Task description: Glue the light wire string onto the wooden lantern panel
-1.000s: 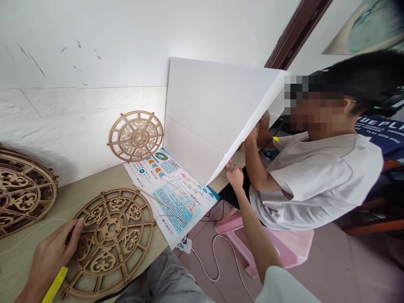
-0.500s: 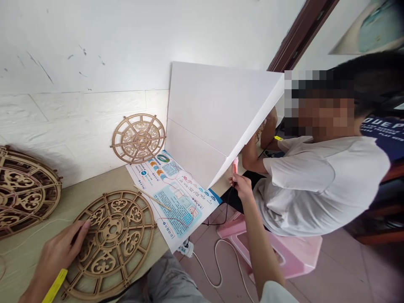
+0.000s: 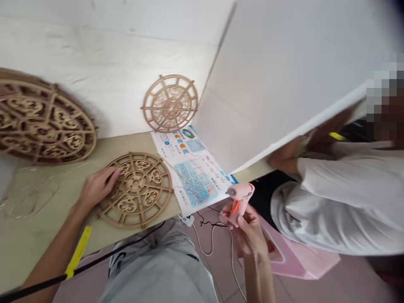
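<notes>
My right hand [image 3: 251, 231] is wrapped round the grip of a pink hot glue gun [image 3: 245, 192], which has an orange trigger and a nozzle turned left. Flat on the table in front of me lies a round openwork wooden wheel [image 3: 137, 183] with scrollwork panels. My left hand [image 3: 97, 187] is closed at its left side, thumb and fingers on the rim; the undersides of the fingers are hidden. A similar wooden wheel [image 3: 170, 103] leans upright against the wall. Further left, several wooden wheels are stacked in a pile [image 3: 44, 122].
Printed paper sheets [image 3: 192, 176] with thin thread cover the table's right end. A large white board [image 3: 268, 84] stands there, hiding what is behind it. To the right a co-worker [image 3: 341, 198] sits by a pink stool [image 3: 296, 256]. A white cable [image 3: 205, 250] trails on the floor.
The glue gun has come left and nearer to me from beside the white board, and more of it shows. My left hand stays at the wheel. The view has shifted.
</notes>
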The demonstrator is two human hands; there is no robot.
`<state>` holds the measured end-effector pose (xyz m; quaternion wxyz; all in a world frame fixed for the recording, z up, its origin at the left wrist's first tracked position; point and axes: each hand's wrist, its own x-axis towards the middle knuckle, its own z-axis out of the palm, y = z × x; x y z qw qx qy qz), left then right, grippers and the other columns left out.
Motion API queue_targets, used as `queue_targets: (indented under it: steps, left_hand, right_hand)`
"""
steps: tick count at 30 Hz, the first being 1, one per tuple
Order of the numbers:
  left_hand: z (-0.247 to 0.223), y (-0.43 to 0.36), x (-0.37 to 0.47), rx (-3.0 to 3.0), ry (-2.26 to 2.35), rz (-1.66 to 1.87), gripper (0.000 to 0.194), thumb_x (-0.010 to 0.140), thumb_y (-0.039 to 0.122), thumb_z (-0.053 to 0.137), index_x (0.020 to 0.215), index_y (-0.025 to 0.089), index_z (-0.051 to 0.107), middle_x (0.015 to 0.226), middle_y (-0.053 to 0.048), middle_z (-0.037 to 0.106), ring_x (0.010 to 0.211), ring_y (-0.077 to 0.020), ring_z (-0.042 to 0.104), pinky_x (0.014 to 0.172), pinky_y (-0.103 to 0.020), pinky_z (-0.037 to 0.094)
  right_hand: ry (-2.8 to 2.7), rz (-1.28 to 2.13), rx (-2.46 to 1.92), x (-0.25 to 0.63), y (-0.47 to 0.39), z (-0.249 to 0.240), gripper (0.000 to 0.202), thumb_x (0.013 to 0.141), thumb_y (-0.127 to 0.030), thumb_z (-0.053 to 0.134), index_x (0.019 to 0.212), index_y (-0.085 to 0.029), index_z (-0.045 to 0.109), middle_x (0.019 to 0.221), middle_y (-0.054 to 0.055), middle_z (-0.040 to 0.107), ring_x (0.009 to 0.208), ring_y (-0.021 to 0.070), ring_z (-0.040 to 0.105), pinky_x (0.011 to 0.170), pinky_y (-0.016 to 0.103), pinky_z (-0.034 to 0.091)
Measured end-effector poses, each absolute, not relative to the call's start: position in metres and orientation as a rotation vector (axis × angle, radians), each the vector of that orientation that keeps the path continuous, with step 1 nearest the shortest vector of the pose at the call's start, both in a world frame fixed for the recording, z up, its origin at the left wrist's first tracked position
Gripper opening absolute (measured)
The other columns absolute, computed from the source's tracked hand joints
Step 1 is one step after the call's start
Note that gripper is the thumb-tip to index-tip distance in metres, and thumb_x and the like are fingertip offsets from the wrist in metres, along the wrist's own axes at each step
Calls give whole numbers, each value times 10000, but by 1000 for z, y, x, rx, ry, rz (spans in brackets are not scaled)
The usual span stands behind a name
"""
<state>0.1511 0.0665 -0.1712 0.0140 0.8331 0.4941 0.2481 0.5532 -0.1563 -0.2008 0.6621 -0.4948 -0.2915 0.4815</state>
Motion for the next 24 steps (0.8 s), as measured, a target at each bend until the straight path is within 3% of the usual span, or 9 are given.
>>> queue_targets:
  steps: [3,6,9,13,18,24]
  left_hand:
    - [-180,67,146,2536,1571,704,676,989,657,233,1141,192,700,1138,-3,717,1018,-107,681,929,-200,498]
    - [-182,65,141,2493,1569,696,638,1004,618,245,1147,192,698,1145,-4,713,1023,-101,672,909,-200,481]
    - [-180,63,140,2471,1536,719,615,1013,588,259,1134,177,700,1161,-22,707,1038,-101,659,923,-208,469]
    - [-178,63,143,2464,1475,718,578,1017,558,284,1130,176,703,1176,-23,696,1081,-106,631,959,-232,460]
    - [-169,47,155,2497,1378,719,515,1012,530,350,1144,185,708,1150,-35,686,1105,-116,580,1039,-279,449]
    - [-177,-17,174,2598,1477,600,407,999,474,423,1243,279,685,1371,-18,592,1429,-213,412,1220,-448,375]
  right_hand:
    - [-800,1323,-1080,520,-148,-204,519,603,-495,919,969,-206,690,771,85,689,647,224,688,379,216,427]
    - [-806,1457,-1030,491,-137,-193,591,599,-499,921,1045,-235,636,807,57,672,603,194,669,326,173,325]
    - [-743,1521,-1104,471,-127,-177,635,643,-485,911,1135,-254,582,866,49,672,676,172,681,397,165,370]
    - [-803,1615,-1132,462,-120,-168,563,637,-543,900,957,-187,603,790,59,654,676,173,660,439,197,392]
    - [-906,1629,-1155,462,-118,-176,482,731,-546,837,956,-167,642,717,32,600,511,89,463,453,237,292]
    - [-1169,1669,-1190,477,-101,-183,414,878,-529,702,1029,-144,675,630,-2,480,538,81,358,531,258,262]
